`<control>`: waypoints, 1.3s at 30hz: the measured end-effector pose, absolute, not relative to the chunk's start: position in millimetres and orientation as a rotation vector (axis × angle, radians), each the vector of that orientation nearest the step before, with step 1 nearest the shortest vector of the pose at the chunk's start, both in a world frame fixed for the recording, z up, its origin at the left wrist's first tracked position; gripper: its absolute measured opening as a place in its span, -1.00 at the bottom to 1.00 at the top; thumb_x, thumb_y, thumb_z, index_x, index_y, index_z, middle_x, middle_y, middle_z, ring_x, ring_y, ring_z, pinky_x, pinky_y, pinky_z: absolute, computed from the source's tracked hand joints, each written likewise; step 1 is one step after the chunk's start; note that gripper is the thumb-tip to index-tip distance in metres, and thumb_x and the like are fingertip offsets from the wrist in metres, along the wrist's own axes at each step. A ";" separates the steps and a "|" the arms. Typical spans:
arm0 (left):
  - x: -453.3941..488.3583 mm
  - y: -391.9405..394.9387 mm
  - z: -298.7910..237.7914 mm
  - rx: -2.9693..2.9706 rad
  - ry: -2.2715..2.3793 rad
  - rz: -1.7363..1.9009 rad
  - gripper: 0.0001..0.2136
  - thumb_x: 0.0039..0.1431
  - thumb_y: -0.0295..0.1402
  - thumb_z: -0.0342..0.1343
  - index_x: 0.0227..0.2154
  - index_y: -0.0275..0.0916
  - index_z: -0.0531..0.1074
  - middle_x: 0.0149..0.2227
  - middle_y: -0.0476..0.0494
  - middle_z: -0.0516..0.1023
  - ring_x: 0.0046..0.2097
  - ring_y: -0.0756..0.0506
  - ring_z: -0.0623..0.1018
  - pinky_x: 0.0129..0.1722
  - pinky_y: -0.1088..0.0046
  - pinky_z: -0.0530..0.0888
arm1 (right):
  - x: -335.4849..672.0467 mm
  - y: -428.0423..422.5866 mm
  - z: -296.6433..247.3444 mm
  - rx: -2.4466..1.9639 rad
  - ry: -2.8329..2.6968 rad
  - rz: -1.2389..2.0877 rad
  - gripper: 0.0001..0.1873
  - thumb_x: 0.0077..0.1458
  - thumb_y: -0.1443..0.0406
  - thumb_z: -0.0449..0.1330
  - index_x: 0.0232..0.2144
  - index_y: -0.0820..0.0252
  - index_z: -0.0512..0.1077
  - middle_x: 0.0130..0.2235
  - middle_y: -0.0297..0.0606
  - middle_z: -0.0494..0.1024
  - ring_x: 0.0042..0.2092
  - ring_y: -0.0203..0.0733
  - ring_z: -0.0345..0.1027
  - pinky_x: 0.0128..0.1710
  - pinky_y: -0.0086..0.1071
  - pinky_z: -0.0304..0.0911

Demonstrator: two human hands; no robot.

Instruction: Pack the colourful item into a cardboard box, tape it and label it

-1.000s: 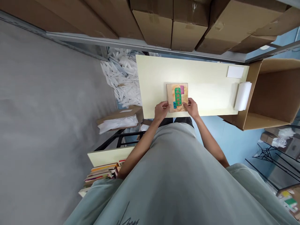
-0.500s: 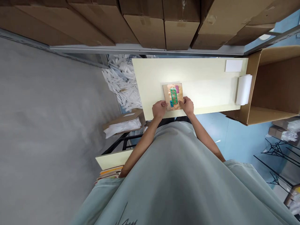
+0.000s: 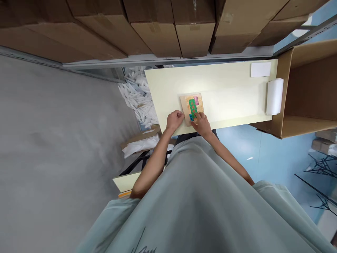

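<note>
A tan rectangular item that looks like a book (image 3: 186,105) lies flat on the cream tabletop (image 3: 231,100). Its printed cover has a green panel down the middle, with small pink and blue patches. My left hand (image 3: 174,120) is beside the book's left edge, fingers curled into a pinch; whatever is between them is too small to see. My right hand (image 3: 202,124) rests over the lower right of the cover, bent fingertips touching it and thumb apart.
A white roll (image 3: 274,96) and a white card (image 3: 260,69) are at the table's right end, beside an open cardboard box (image 3: 285,84). Sealed cartons (image 3: 195,38) line a shelf across the table's far side. Shredded white paper (image 3: 142,102) is piled left of the table.
My right hand has shifted left from the book's right edge onto its cover. My left hand has drawn slightly away from the left edge. The camera view has tilted a little.
</note>
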State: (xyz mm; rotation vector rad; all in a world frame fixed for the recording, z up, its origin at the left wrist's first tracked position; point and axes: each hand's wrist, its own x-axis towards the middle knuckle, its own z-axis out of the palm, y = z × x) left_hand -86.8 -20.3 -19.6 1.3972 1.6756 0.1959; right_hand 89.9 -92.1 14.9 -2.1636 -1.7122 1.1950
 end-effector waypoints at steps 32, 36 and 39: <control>179.3 41.7 -4.5 2.141 1.033 -0.591 -0.81 0.33 -0.43 0.17 -0.15 -0.16 0.69 -0.03 -0.32 0.69 0.11 -0.35 0.60 0.05 0.18 0.50 | 278.0 -92.4 -4.2 -2.259 -1.498 1.422 -0.65 0.51 0.31 0.14 0.25 0.20 0.49 0.26 0.08 0.59 0.20 0.11 0.56 0.19 -0.11 0.47; 171.8 40.1 25.7 2.115 1.059 -0.476 -0.60 0.38 -0.38 0.16 0.23 -0.14 0.60 0.10 -0.27 0.70 0.12 -0.29 0.65 0.13 0.23 0.54 | 300.0 -76.6 18.1 -2.228 -1.589 1.444 -0.72 0.48 0.32 0.22 0.16 0.14 0.57 0.18 0.00 0.68 0.19 0.09 0.60 0.19 -0.17 0.47; 169.6 46.9 62.5 2.134 1.058 -0.296 -0.58 0.44 -0.35 0.10 0.28 -0.19 0.57 0.16 -0.28 0.69 0.18 -0.29 0.66 0.23 0.21 0.54 | 330.6 -50.8 49.4 -2.199 -1.663 1.315 -0.73 0.49 0.31 0.20 0.15 0.11 0.59 0.11 -0.07 0.74 0.11 0.04 0.66 0.13 -0.20 0.50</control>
